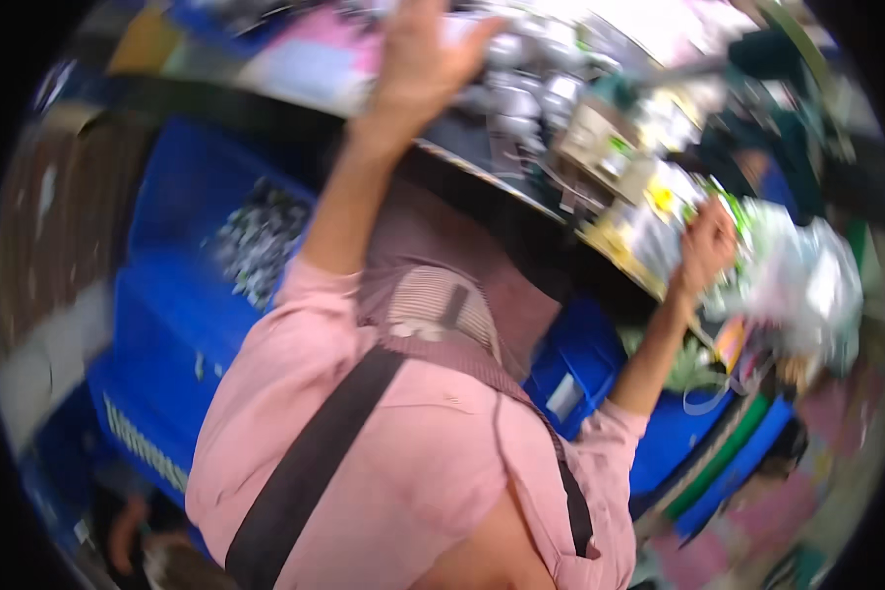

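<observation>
Setting: small-parts workshop or packing station, crowded and cluttered. Evidence: blue plastic crates (182, 295) below the raised left hand (418, 64), one holding a heap of small grey parts (258, 236); a worktable edge (501, 192) between both hands, loaded with metal pieces (531, 84). Clear plastic bags (806, 280) lie just beside the right hand (708, 241).

Worktop (521, 202) is crowded: grey metal parts (526, 74) packed around the left hand (418, 59), clear plastic bags (806, 275) and yellow-green packets (649, 211) pressed against the right hand (706, 246). Little open surface between them. Below the edge, blue crates (167, 295) block the left; the gap between the forearms stays open.
</observation>
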A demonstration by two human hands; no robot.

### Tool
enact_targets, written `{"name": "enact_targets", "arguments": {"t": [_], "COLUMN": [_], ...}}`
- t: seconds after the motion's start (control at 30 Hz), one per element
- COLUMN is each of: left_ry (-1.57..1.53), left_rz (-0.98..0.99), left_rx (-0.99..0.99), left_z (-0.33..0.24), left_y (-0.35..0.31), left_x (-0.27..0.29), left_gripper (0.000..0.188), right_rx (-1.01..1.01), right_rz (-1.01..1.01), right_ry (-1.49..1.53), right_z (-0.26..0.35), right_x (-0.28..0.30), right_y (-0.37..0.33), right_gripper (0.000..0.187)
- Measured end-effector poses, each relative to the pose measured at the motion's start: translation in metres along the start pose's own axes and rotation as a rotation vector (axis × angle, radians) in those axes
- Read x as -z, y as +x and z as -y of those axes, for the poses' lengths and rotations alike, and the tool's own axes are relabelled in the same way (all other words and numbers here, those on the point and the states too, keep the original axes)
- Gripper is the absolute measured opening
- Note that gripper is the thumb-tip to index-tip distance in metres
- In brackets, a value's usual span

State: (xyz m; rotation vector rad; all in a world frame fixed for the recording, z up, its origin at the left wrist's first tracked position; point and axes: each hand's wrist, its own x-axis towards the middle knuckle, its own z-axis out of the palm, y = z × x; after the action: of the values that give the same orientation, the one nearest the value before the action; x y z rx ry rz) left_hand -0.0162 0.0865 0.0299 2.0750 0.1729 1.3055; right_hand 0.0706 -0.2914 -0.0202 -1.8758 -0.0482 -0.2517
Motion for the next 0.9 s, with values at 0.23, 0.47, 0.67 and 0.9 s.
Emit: {"name": "enact_targets", "arguments": {"t": [0.23,0.47,0.67,0.9], "left_ry": [-0.791,-0.713,-0.769,-0.480], "left_rz": [-0.095,0.287,0.638,0.631], "left_rx": [0.507,0.510,0.669,0.415], "left_z": [0.001,-0.036,-0.069,-0.089], "left_y": [0.002,-0.011,-0.047,-0.081], "left_x": [-0.007,-0.023,-0.032,-0.044], "left_gripper": [0.024,0.026,0.019,0.014], "right_rx": [-0.035,0.078,-0.095,-0.146], "right_rz": [0.036,0.025,0.036,0.234], "right_ry": [-0.141,-0.308,0.182,0.499], "right_z": [0.022,0.011,0.017,0.057], "right_x": [0.000,0.007,0.001,-0.042], "right_y": [-0.013,-0.011,-0.004,-0.023], "right_gripper": [0.033,0.036,0.036,0.032]}}
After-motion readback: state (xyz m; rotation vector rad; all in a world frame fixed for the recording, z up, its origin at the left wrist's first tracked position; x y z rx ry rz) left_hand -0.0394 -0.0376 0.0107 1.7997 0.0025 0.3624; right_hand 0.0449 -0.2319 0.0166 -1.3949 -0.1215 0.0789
